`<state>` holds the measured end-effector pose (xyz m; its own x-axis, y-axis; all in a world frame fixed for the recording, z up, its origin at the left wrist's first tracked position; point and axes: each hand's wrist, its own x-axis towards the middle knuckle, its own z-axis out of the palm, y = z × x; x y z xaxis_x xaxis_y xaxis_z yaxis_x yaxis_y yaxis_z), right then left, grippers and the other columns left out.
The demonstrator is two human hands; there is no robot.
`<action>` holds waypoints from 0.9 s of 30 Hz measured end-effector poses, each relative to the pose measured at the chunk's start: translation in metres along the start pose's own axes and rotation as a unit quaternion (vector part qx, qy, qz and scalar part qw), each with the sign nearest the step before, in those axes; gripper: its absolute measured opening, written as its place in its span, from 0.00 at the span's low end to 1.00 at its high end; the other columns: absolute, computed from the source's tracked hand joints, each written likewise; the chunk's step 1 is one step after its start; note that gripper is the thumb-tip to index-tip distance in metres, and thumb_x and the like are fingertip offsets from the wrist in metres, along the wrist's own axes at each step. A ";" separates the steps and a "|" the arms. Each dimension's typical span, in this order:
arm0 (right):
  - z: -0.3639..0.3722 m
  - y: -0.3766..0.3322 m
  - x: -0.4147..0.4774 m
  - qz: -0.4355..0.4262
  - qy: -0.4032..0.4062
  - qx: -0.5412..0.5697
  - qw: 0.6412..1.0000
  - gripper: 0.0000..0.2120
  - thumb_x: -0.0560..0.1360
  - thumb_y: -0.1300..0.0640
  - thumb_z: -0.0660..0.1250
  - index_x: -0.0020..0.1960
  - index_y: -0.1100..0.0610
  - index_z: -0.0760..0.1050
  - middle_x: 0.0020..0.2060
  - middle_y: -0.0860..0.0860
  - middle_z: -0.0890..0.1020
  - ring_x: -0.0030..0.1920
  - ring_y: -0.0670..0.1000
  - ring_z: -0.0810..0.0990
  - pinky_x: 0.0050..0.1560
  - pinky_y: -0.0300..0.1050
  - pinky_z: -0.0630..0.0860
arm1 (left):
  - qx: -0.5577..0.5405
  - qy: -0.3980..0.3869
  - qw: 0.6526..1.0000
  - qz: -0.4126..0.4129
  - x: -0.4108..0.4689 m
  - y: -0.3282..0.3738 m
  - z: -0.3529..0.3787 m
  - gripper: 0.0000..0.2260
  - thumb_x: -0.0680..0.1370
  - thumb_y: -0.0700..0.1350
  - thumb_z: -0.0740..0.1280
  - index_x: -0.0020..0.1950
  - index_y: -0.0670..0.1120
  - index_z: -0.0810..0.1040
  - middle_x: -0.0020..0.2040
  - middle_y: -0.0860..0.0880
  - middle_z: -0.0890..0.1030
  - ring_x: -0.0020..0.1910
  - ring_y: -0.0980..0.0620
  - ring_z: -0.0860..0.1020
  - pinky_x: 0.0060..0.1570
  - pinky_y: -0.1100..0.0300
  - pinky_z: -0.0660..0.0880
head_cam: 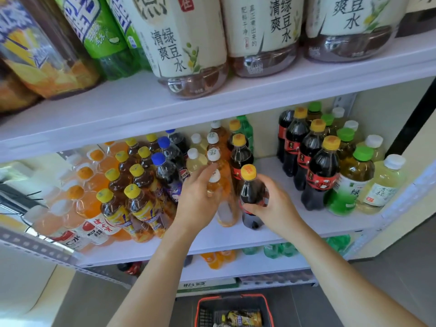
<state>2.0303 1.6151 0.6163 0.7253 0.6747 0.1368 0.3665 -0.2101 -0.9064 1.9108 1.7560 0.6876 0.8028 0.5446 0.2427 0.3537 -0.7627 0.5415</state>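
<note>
We see a small cola bottle point(252, 193) with a yellow cap standing upright at the near edge of the middle shelf point(283, 224), the right hand point(276, 206) wrapped round its body from the right, its grip closed on the red label. Just left of it, touching or very nearly so, stands an amber tea bottle point(227, 208) with a white cap; the left hand point(198, 199) closes its grip round that bottle's shoulder, fingers reaching up past the cap. Behind the held cola a short row of further colas point(240, 156) runs to the far wall, and more amber tea bottles line up behind the one in the left hand. Left of the hands we find blue-capped dark sodas point(166, 171), then yellow-capped iced teas point(139, 199), then orange drinks point(89, 201) at the far left. To the right, well apart across a bare strip of shelf, stand a block of larger colas point(320, 171), green-capped teas point(354, 178) and pale white-capped bottles point(382, 182). Above, the upper shelf point(141, 107) carries big cream-labelled bottles point(179, 43). Below, green bottles point(278, 250) sit on the lower shelf, and a red-rimmed basket point(212, 299) rests on the floor between the forearms.
</note>
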 end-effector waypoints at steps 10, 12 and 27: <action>0.013 0.009 0.013 -0.024 0.024 0.037 0.999 0.32 0.68 0.54 0.78 0.60 0.36 0.61 0.58 0.46 0.74 0.60 0.49 0.76 0.60 0.52 0.76 | 0.006 0.010 1.000 -0.009 0.001 -0.008 0.008 0.26 0.76 0.40 0.69 0.73 0.50 0.70 0.65 0.47 0.75 0.52 0.41 0.78 0.47 0.59 0.71; 0.011 0.012 0.012 -0.001 0.023 0.047 0.999 0.31 0.68 0.52 0.79 0.59 0.39 0.61 0.54 0.43 0.75 0.58 0.49 0.78 0.58 0.51 0.77 | -0.003 0.001 1.000 -0.007 0.002 -0.008 0.008 0.26 0.76 0.39 0.69 0.74 0.50 0.69 0.66 0.47 0.75 0.54 0.40 0.77 0.50 0.54 0.74; -0.079 0.005 -0.044 0.032 0.204 0.152 0.967 0.15 0.78 0.66 0.63 0.51 0.47 0.78 0.35 0.49 0.83 0.36 0.47 0.81 0.37 0.41 0.76 | -0.015 0.032 0.956 0.290 0.024 0.102 0.053 0.15 0.73 0.33 0.63 0.56 0.41 0.84 0.57 0.43 0.82 0.53 0.39 0.79 0.50 0.48 0.78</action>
<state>2.0457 1.5285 0.6376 0.9329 0.3197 0.1658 0.1694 0.0166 -0.9854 1.9917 1.6728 0.7066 0.8288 0.0530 0.5570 -0.1572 -0.9334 0.3226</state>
